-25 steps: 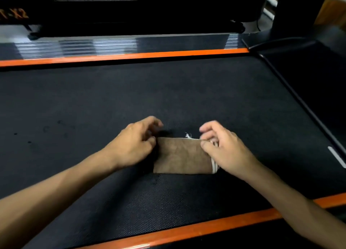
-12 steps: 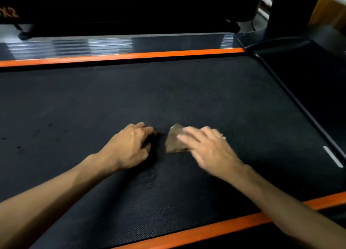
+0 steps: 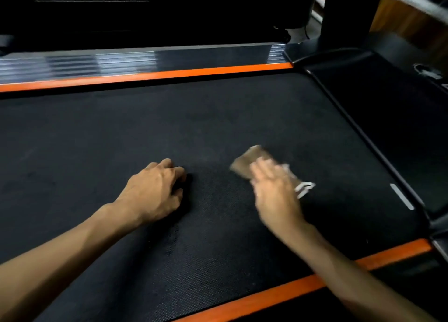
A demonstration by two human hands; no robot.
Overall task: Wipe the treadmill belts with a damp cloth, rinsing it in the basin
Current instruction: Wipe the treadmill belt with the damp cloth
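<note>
A folded brown cloth [image 3: 247, 161] with a white frayed edge lies on the black treadmill belt [image 3: 169, 123], right of centre. My right hand [image 3: 274, 190] presses flat on it with straight fingers, blurred by motion, and covers most of it. My left hand [image 3: 155, 190] rests on the belt to the left, its fingers curled down onto the surface and holding nothing. No basin is in view.
Orange side rails run along the far edge [image 3: 155, 75] and near edge [image 3: 278, 295] of the belt. A black motor cover [image 3: 388, 118] lies to the right, with an upright post [image 3: 349, 11] behind it. Another dark treadmill [image 3: 135, 16] stands beyond.
My left hand let go of the cloth and settled on the belt. My right hand laid flat on the cloth and slid it to the right across the belt.
</note>
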